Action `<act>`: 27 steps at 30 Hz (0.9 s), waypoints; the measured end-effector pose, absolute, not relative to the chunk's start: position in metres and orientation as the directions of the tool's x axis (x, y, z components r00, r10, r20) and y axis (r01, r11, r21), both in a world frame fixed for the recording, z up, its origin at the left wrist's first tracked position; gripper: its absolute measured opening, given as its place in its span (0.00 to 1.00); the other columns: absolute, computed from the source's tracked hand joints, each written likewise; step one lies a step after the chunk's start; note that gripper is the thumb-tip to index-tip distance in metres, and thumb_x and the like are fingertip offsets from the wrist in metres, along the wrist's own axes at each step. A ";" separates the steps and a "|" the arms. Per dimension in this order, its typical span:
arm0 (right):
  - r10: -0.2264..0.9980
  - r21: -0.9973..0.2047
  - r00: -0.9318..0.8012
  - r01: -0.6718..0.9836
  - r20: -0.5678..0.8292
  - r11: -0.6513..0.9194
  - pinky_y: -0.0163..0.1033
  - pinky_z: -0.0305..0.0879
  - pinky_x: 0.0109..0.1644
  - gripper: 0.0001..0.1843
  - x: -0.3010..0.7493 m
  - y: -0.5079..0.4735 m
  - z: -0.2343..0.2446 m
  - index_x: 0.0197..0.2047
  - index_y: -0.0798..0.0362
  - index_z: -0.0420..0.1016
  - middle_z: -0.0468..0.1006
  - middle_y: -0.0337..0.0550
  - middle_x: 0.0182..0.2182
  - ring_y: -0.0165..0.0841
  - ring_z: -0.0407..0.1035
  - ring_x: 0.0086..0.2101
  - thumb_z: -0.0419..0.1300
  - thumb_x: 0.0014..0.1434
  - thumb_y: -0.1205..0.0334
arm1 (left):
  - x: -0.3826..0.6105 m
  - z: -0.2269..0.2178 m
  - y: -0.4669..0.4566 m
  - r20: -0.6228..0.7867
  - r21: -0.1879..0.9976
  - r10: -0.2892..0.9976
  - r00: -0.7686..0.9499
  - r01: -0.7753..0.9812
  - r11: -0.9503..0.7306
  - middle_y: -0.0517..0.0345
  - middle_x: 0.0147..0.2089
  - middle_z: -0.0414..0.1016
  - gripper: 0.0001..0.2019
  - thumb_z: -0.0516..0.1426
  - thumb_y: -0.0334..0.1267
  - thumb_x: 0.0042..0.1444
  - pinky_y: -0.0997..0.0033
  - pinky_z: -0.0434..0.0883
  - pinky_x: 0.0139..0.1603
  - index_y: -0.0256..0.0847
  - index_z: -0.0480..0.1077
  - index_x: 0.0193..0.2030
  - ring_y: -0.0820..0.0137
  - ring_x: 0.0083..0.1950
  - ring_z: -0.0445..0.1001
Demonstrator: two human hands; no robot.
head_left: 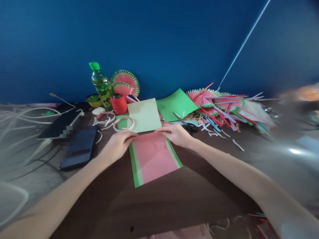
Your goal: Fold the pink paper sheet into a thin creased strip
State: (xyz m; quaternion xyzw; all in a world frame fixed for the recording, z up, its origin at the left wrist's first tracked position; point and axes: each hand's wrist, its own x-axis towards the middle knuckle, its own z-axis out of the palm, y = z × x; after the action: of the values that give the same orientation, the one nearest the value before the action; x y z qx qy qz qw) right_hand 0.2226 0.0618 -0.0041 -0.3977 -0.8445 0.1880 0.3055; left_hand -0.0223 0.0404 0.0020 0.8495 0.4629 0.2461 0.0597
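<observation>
A sheet of pink paper (156, 159), edged on both sides with pale green and darker green strips, lies at a slant in front of me on the dark table. My left hand (118, 143) pinches its far left corner. The far right corner is between the fingers of my right hand (178, 134). The far edge curves up slightly between both hands. Just beyond it are a pale green sheet (144, 115) and a brighter green sheet (176, 104). Black-handled scissors (190, 127) lie beside my right hand. A roll of tape (123, 124) is close to my left hand.
A dark phone (79, 147) lies left, near white cables. A green-capped bottle (101, 86), a red thread spool (119, 104) and pleated paper fans (126, 83) stand at the back. More fans with coloured strips (224, 106) pile up at right, against the blue wall (159, 46).
</observation>
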 end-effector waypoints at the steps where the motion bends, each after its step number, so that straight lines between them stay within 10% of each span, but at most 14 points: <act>1: 0.761 -0.498 -0.504 0.576 0.409 0.649 0.34 0.67 0.42 0.13 0.224 0.061 -0.001 0.41 0.53 0.77 0.79 0.40 0.37 0.31 0.72 0.36 0.54 0.57 0.69 | -0.022 0.004 0.039 0.404 0.259 0.795 0.453 0.777 -0.574 0.53 0.37 0.74 0.14 0.45 0.39 0.59 0.67 0.69 0.42 0.38 0.71 0.38 0.66 0.40 0.72; 6: 0.614 -0.185 -0.543 0.644 0.573 0.742 0.41 0.65 0.49 0.16 0.228 0.046 0.021 0.46 0.54 0.74 0.77 0.43 0.41 0.34 0.68 0.45 0.47 0.62 0.66 | -0.019 0.017 0.024 0.640 -0.027 0.622 0.450 0.823 -0.568 0.54 0.35 0.71 0.10 0.47 0.34 0.59 0.71 0.69 0.37 0.38 0.69 0.40 0.69 0.39 0.72; 12: 0.521 -0.051 -0.594 0.628 0.613 0.776 0.51 0.61 0.55 0.18 0.232 0.033 0.035 0.48 0.51 0.70 0.68 0.46 0.50 0.38 0.54 0.58 0.42 0.65 0.65 | -0.023 0.023 0.014 0.797 -0.030 0.464 0.386 0.794 -0.607 0.57 0.39 0.71 0.09 0.50 0.29 0.57 0.67 0.69 0.46 0.44 0.66 0.42 0.69 0.47 0.71; 17: 0.535 -0.016 -0.691 0.605 0.486 0.796 0.41 0.64 0.47 0.17 0.233 0.044 0.028 0.46 0.52 0.72 0.72 0.45 0.46 0.34 0.66 0.47 0.43 0.64 0.66 | -0.025 0.010 0.027 0.677 -0.032 0.558 0.481 0.776 -0.630 0.52 0.44 0.71 0.09 0.47 0.31 0.58 0.64 0.67 0.51 0.41 0.66 0.41 0.67 0.50 0.69; 27: 0.711 -0.596 -0.697 0.535 0.090 0.599 0.30 0.60 0.34 0.06 0.239 0.070 0.003 0.34 0.57 0.75 0.76 0.40 0.28 0.27 0.68 0.29 0.59 0.53 0.65 | -0.017 0.002 0.038 0.172 0.483 0.858 0.485 0.717 -0.502 0.56 0.36 0.74 0.12 0.50 0.44 0.55 0.70 0.67 0.40 0.39 0.70 0.34 0.68 0.38 0.71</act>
State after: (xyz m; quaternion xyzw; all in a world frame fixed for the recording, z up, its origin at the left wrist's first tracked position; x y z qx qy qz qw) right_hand 0.2390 0.0701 0.0026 -0.3540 -0.8796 0.2737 0.1611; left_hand -0.0171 0.0383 0.0018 0.8434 0.4668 0.1994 0.1762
